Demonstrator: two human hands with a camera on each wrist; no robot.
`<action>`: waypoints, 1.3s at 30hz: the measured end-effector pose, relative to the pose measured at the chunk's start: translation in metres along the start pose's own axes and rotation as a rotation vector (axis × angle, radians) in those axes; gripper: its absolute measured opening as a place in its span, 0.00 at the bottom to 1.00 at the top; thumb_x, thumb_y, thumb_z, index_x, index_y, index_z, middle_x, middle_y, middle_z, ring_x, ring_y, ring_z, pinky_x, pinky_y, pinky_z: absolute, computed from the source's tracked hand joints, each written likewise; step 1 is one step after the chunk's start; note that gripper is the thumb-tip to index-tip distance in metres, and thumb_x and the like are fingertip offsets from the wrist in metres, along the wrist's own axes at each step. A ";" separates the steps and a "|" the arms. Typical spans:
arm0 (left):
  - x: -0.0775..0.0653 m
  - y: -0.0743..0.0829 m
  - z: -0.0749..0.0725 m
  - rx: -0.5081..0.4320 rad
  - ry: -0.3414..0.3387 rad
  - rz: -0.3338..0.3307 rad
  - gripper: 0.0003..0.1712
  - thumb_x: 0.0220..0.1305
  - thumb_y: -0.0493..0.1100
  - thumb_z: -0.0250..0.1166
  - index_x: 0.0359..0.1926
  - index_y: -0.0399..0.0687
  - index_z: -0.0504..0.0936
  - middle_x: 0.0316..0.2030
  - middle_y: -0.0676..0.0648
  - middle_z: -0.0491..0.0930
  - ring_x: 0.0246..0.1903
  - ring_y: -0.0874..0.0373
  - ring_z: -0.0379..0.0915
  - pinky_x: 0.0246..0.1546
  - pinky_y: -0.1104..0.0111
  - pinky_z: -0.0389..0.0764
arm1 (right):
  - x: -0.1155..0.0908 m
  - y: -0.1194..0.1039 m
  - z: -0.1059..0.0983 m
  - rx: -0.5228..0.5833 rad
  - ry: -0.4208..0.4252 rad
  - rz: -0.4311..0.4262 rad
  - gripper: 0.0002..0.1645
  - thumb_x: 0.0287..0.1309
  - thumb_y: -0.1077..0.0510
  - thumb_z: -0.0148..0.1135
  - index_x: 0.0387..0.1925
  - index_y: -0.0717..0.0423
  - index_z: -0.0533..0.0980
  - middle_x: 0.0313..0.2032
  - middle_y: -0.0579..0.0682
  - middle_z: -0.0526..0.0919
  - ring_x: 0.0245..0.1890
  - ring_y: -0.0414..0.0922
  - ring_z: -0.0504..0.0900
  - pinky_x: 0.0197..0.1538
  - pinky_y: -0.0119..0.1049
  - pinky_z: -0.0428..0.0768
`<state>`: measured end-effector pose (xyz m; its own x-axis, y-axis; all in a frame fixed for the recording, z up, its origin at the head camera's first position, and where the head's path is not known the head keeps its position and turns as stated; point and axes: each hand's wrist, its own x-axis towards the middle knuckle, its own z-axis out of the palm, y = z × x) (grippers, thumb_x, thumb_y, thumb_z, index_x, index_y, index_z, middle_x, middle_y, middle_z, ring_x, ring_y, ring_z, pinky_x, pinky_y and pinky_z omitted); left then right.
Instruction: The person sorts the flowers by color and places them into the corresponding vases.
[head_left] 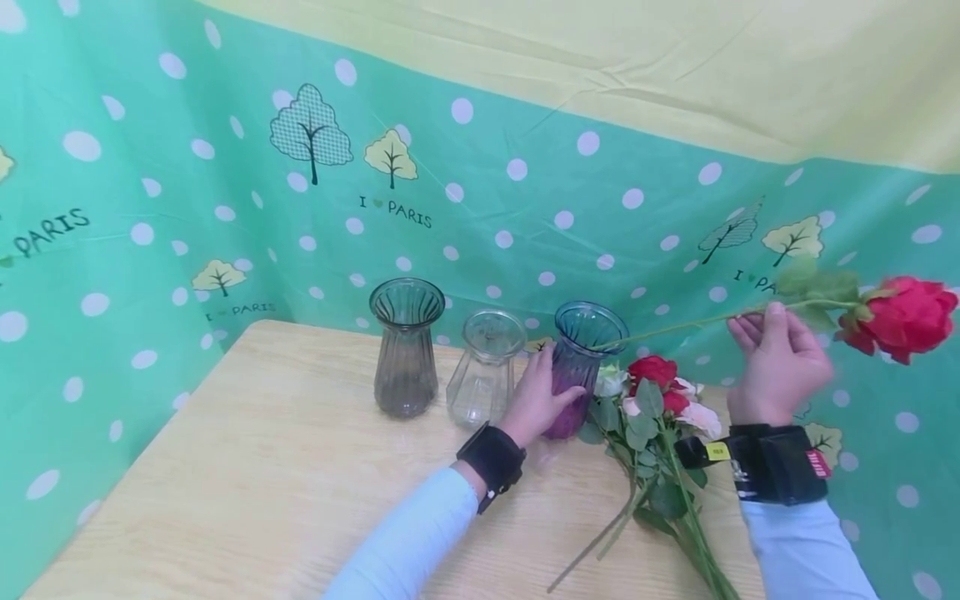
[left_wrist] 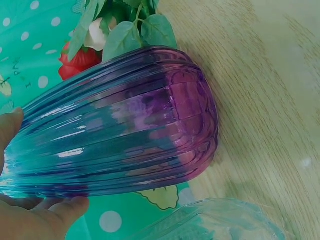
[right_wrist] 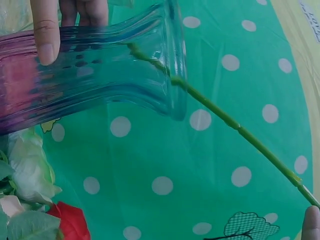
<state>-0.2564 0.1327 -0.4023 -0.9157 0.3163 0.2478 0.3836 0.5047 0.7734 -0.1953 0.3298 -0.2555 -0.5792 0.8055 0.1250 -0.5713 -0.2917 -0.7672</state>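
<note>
My left hand (head_left: 542, 398) grips the neck of a ribbed glass vase (head_left: 576, 367), blue at the mouth and purple at the base, standing on the table. The left wrist view shows thumb and fingers on either side of this vase (left_wrist: 135, 125). Out to the right, my right hand (head_left: 783, 367) pinches the green stem (head_left: 675, 328) of a red rose (head_left: 903, 319) close below its leaves. The stem slants down to the left, and in the right wrist view its cut end (right_wrist: 142, 54) is just inside the vase's mouth.
Left of the blue-purple vase stand a clear glass vase (head_left: 483, 367) and a grey glass vase (head_left: 407, 350). A bunch of red, white and pink flowers (head_left: 660, 417) lies on the wooden table (head_left: 247, 483), stems toward the front. A dotted green cloth (head_left: 480, 208) hangs behind.
</note>
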 end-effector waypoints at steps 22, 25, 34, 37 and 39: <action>0.000 -0.003 0.003 -0.013 0.015 -0.001 0.50 0.59 0.57 0.63 0.71 0.38 0.49 0.68 0.37 0.57 0.67 0.47 0.57 0.67 0.58 0.64 | 0.002 0.020 0.013 -0.059 -0.075 -0.041 0.17 0.51 0.56 0.68 0.36 0.67 0.78 0.24 0.57 0.83 0.25 0.47 0.84 0.35 0.35 0.86; 0.001 -0.003 0.003 -0.013 0.015 0.002 0.50 0.59 0.57 0.63 0.71 0.38 0.49 0.68 0.37 0.57 0.67 0.46 0.57 0.67 0.58 0.64 | 0.002 0.022 0.015 -0.081 -0.089 -0.039 0.17 0.51 0.56 0.68 0.37 0.67 0.79 0.25 0.57 0.83 0.26 0.47 0.84 0.35 0.35 0.85; 0.000 -0.003 0.004 -0.002 0.017 0.005 0.49 0.59 0.56 0.63 0.71 0.37 0.50 0.67 0.37 0.60 0.66 0.47 0.59 0.66 0.59 0.66 | 0.002 0.027 0.020 -0.146 -0.133 -0.016 0.16 0.49 0.60 0.69 0.39 0.65 0.79 0.26 0.55 0.83 0.24 0.45 0.84 0.34 0.33 0.85; 0.000 -0.002 0.003 -0.010 0.014 0.000 0.49 0.59 0.56 0.63 0.71 0.37 0.49 0.67 0.37 0.59 0.67 0.46 0.58 0.67 0.58 0.65 | 0.001 0.029 0.023 -0.158 -0.156 -0.006 0.16 0.48 0.60 0.70 0.39 0.66 0.80 0.25 0.54 0.83 0.24 0.44 0.84 0.34 0.32 0.85; 0.000 -0.002 0.003 -0.015 0.014 0.000 0.50 0.59 0.56 0.63 0.71 0.38 0.49 0.68 0.37 0.58 0.67 0.46 0.58 0.67 0.58 0.65 | 0.001 0.032 0.024 -0.159 -0.173 -0.005 0.16 0.48 0.61 0.70 0.39 0.67 0.81 0.25 0.54 0.84 0.23 0.44 0.84 0.33 0.32 0.85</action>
<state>-0.2571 0.1344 -0.4055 -0.9172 0.3053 0.2560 0.3821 0.4921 0.7822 -0.2282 0.3087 -0.2643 -0.6756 0.7023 0.2243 -0.4832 -0.1920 -0.8542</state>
